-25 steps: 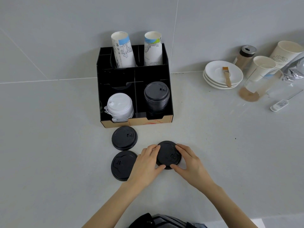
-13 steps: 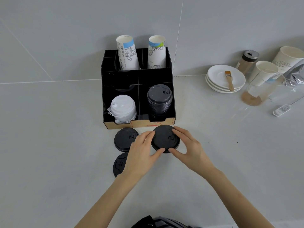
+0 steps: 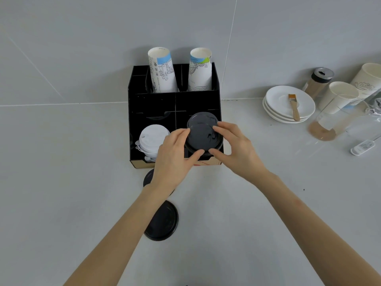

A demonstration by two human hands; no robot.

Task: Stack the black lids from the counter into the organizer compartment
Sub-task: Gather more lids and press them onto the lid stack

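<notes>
Round black plastic lid (image 3: 162,220) lying flat on the grey table (image 3: 61,182), a second black lid (image 3: 148,178) half hidden under the left wrist, left hand (image 3: 175,155) and right hand (image 3: 237,149) pinching a third black lid (image 3: 203,137) by its rim, held over the stack of dark lids (image 3: 201,118) in the front-right compartment of the black cardboard organizer (image 3: 152,104), white lids (image 3: 152,139) in the front-left compartment.

One view only: a wide-angle camera worn on the person's head, looking forward and steeply down. Both forearms enter from the 6 o'clock edge. The counter (image 3: 61,182) fills the lower frame; the tiled wall (image 3: 82,38) fills the upper frame toward 12 o'clock. The organizer (image 3: 152,104) sits just above frame centre, at close range, within arm's reach. Wide-angle distortion bends straight tile joints near the edges. The plates (image 3: 276,100) lie toward 2 o'clock. No second view exists, so no overlap applies.
</notes>
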